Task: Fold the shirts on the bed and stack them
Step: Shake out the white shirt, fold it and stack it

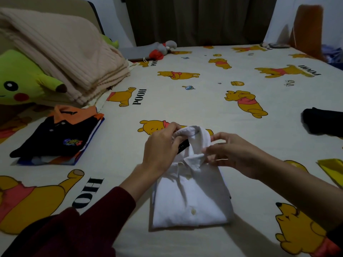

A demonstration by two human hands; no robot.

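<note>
A folded white button shirt (191, 199) lies on the bed (185, 101) right in front of me, collar at the far end. My left hand (159, 145) grips the left side of the collar, fingers curled over its edge near the black label. On the collar's right side, my right hand (232, 154) pinches the collar tip. To the left lies a stack of folded shirts (55, 138), topped by a black polo with an orange collar.
A dark garment (324, 123) lies at the right edge, with a yellow cloth (332, 169) nearer me. At the left are a green plush toy (20, 80) and a folded beige blanket (65, 49). A grey and red plush (163, 49) lies at the far side.
</note>
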